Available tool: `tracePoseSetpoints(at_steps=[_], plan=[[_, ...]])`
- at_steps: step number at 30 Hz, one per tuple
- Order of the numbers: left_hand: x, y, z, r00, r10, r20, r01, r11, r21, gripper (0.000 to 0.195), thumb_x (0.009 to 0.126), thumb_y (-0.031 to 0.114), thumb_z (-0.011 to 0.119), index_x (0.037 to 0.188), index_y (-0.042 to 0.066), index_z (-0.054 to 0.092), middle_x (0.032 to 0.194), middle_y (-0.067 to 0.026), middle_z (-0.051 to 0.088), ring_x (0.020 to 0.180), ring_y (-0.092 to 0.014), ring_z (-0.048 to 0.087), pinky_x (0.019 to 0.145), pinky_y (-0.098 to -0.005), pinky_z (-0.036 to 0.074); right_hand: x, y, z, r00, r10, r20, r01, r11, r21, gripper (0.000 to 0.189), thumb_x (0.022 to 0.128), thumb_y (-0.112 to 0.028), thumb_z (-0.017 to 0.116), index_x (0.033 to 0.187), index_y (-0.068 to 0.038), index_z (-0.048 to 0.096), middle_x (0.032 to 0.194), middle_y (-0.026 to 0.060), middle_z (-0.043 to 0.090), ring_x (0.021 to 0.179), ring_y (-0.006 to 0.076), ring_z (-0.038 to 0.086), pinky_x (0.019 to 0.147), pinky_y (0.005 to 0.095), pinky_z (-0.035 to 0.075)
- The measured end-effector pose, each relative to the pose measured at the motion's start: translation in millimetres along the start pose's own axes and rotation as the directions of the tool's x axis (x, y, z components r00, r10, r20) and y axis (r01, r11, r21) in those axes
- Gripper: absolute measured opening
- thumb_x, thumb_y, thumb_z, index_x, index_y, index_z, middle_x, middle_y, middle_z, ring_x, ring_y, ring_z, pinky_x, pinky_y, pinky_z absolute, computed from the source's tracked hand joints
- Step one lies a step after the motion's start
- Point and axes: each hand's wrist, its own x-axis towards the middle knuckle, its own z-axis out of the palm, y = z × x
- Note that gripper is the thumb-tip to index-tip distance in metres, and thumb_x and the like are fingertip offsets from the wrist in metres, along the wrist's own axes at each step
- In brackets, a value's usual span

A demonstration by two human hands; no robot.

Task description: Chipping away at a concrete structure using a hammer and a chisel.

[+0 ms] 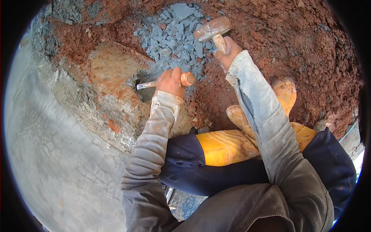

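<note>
My left hand (171, 82) is closed around a chisel (147, 85), whose flat metal tip points left into a hollow (146, 94) broken in the concrete. The chisel's rounded, orange-stained end (188, 79) sticks out on the right side of the fist. Farther up and to the right, my right hand (230, 53) grips the short handle of a club hammer (213, 29). Its worn, reddish-grey head is raised apart from the chisel. Grey broken concrete chunks (174, 43) lie heaped just beyond both hands.
Reddish soil (278, 43) rises on the right and behind the rubble. A smooth, cracked cement surface (58, 145) curves along the left, with a rough concrete edge (95, 107) beside the hollow. My yellow rubber boots (229, 148) stand on the soil below my right arm.
</note>
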Motion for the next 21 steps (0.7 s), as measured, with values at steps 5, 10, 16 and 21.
tracePoseSetpoints(at_steps=[5, 10, 16, 21], plan=[[10.9, 7.7, 26.7, 0.985, -0.113, 0.132, 0.092, 0.984, 0.153, 0.029, 0.072, 0.007, 0.064, 0.096, 0.007, 0.046, 0.096, -0.0101, 0.056, 0.096, -0.031, 0.053, 0.076, -0.0468, 0.042, 0.7, 8.0, -0.6, 1.000, -0.018, -0.024, 0.018, 1.000, -0.012, 0.035, 0.084, -0.011, 0.059, 0.115, -0.003, 0.043, 0.069, 0.0096, 0.055, 0.042, 0.0162, 0.053, 0.038, 0.0313, 0.044], [15.2, 6.3, 43.9, 0.971, -0.208, 0.121, 0.192, 0.973, 0.131, 0.031, 0.076, 0.008, 0.062, 0.101, 0.008, 0.045, 0.100, -0.0106, 0.055, 0.100, -0.031, 0.053, 0.077, -0.0472, 0.045, -3.6, -3.4, 0.1, 1.000, 0.014, 0.015, -0.013, 0.997, -0.071, 0.037, 0.084, -0.012, 0.060, 0.115, -0.002, 0.043, 0.072, 0.0126, 0.057, 0.043, 0.0181, 0.054, 0.038, 0.0326, 0.045], [20.6, 0.0, 49.7, 0.964, -0.225, 0.141, 0.189, 0.953, 0.236, 0.032, 0.076, 0.007, 0.063, 0.102, 0.010, 0.044, 0.100, -0.0100, 0.054, 0.100, -0.031, 0.053, 0.077, -0.0491, 0.046, -1.3, 5.3, 0.3, 1.000, -0.010, -0.010, 0.009, 0.994, -0.111, 0.043, 0.084, -0.013, 0.060, 0.121, -0.002, 0.042, 0.076, 0.0136, 0.060, 0.044, 0.0175, 0.056, 0.039, 0.0318, 0.045], [25.4, -7.7, 45.1, 0.964, -0.205, 0.172, 0.168, 0.964, 0.208, 0.030, 0.077, 0.014, 0.063, 0.101, 0.012, 0.045, 0.100, -0.0105, 0.056, 0.099, -0.032, 0.054, 0.078, -0.0488, 0.046, -4.5, 2.9, 1.9, 0.999, -0.029, -0.024, 0.024, 0.984, -0.178, 0.043, 0.084, -0.014, 0.061, 0.122, -0.002, 0.042, 0.074, 0.0120, 0.059, 0.044, 0.0165, 0.055, 0.039, 0.0315, 0.045]])
